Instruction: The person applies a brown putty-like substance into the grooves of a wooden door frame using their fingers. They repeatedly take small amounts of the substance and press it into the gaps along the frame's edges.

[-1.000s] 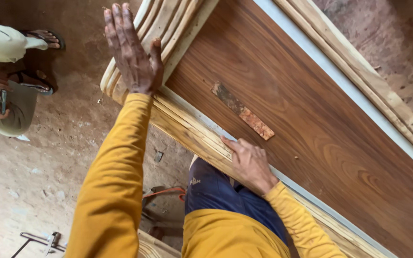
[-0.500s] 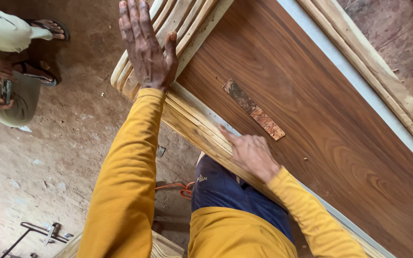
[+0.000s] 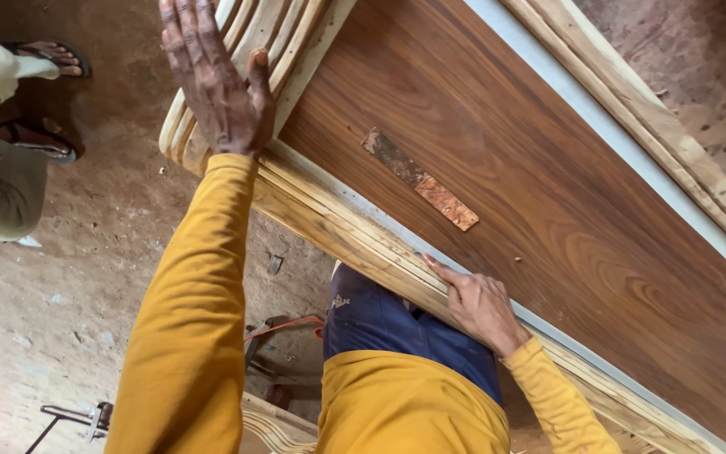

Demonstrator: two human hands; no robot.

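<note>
Down at the corner of the wooden door [image 3: 548, 210], the person's left hand [image 3: 216, 80] lies flat, fingers spread and palm down, pressing on the pale moulded frame [image 3: 329, 223] where its two lengths meet. No closed grip there: the hand is fully open and holds nothing, it only bears on the wood. The right hand [image 3: 481, 307] sits further along the near rail of that frame, fingers loosely curled, index fingertip touching the edge beside the thin pale strip bordering the dark panel; it also has hold of nothing. A rough reddish-brown patch [image 3: 422, 181] shows on the panel, well apart from both hands.

How far along? Judging by what shows, the frame already lies seated around the panel on the near and far sides, and the corner joint looks closed; what is left seems to be pressing and checking along the near rail, though no tool is in either hand.

Against the earlier view, the left hand has crept further up toward the corner's outer end, and the right hand has slid along the rail toward the person's right. The door itself has not shifted. At the left edge, another person's sandalled foot [image 3: 48, 55] stands on the dusty floor [image 3: 69, 294].
</note>
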